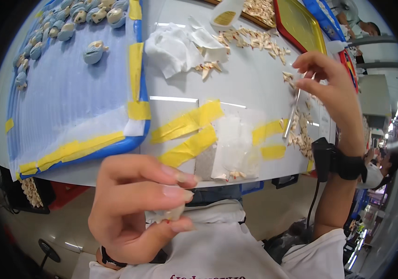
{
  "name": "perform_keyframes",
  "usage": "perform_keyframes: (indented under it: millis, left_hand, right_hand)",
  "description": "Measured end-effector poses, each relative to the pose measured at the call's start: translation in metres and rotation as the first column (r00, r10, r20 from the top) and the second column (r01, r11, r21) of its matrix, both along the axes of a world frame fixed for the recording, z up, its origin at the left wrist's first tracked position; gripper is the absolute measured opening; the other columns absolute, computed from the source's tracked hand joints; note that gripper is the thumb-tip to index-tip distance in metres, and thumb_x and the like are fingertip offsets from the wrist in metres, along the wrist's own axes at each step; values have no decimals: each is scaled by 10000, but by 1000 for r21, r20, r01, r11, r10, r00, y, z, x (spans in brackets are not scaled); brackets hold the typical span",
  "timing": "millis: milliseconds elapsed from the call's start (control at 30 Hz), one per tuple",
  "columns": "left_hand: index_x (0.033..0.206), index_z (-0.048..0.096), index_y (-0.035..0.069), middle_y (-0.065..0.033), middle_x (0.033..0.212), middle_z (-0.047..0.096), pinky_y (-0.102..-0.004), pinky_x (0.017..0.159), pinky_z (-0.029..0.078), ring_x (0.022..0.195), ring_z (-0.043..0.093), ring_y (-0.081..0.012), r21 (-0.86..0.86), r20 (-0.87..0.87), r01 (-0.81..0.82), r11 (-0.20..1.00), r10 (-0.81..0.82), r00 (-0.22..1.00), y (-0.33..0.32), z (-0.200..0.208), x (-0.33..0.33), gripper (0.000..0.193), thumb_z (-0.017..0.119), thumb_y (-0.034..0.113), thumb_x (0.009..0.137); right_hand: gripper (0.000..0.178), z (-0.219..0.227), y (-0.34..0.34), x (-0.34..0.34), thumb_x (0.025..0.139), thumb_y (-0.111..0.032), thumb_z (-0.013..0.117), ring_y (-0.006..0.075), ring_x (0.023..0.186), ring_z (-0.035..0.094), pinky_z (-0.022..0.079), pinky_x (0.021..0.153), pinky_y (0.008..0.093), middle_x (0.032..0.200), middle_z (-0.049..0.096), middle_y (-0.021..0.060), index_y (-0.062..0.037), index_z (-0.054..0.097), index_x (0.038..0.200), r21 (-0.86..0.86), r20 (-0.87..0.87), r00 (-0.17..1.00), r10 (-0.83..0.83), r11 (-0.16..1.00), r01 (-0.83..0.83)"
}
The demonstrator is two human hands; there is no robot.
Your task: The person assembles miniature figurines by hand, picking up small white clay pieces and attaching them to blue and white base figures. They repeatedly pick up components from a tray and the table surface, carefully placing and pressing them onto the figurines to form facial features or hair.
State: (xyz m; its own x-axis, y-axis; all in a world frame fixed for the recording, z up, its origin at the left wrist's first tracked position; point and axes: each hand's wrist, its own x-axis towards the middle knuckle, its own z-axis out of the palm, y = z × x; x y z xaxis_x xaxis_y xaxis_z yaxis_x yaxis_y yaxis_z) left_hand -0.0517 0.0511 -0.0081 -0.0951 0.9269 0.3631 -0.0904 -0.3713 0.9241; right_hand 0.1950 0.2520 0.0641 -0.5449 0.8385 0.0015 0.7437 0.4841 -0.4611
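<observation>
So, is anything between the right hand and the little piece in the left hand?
The left hand partly covers the little piece with its fingers; a thin stick is by the right hand. Nothing else visible is between.

Tray point(73, 88) set left on counter point(250, 83) | cloth point(173, 51) placed right of tray | bottle point(227, 11) set behind cloth | pieces point(302, 139) scattered right

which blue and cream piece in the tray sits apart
The lone piece nearer the middle of the tray; the other pieces crowd its far and left sides.
</observation>
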Motion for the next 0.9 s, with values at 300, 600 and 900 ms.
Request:
perform_keyframes:
  millis: [300,600,900]
  left_hand:
    - [1000,446,36,-171,1001,466,-290,691,501,887,563,-253,35,11,184,982,-185,983,13,-1,-4,464,763,88,665]
    - [940,449,55,-160,967,481,-323,722,503,879,575,-255,-108,332,302,947,-252,909,7,1,9,419,757,33,658]
    - [966,483,32,-163,984,484,-270,640,521,817,615,-265,-199,367,231,952,-147,919,0,3,29,383,734,201,731]
  right_hand:
    - [122,-7,-17,-6,691,-13,639,130,629,518,400,601,238,690,557,47,5,550,772,148,-92,996,-23,988,36]
    - [253,-3,-136,24,766,-122,672,141,595,493,413,514,224,741,516,98,20,516,905,-446,-723,495,-482,873,199]
    - [155,-14,-159,2,672,45,699,176,653,576,475,578,256,775,587,127,36,603,794,-329,-727,573,-378,924,193]
